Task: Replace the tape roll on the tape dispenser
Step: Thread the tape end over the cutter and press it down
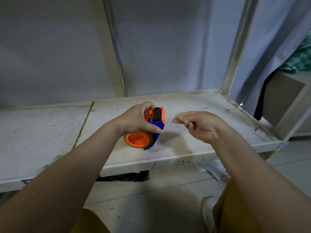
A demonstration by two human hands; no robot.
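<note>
An orange and blue tape dispenser (155, 121) with a black roller rests on the white shelf (185, 148). A clear tape roll (151, 145) sits around its orange hub, facing me. My left hand (136, 120) grips the dispenser from the left, thumb on the blue part. To the right hovers my right hand (198, 125), a short gap away from the dispenser. Its fingertips are pinched together, and I cannot tell whether a tape end is between them.
The shelf surface is scuffed and dirty, with a seam at the left (84, 123). White uprights (235, 47) frame the back, draped with grey sheeting. A black bag (124, 178) lies below the shelf and papers (212, 169) on the floor. My knees are at the bottom.
</note>
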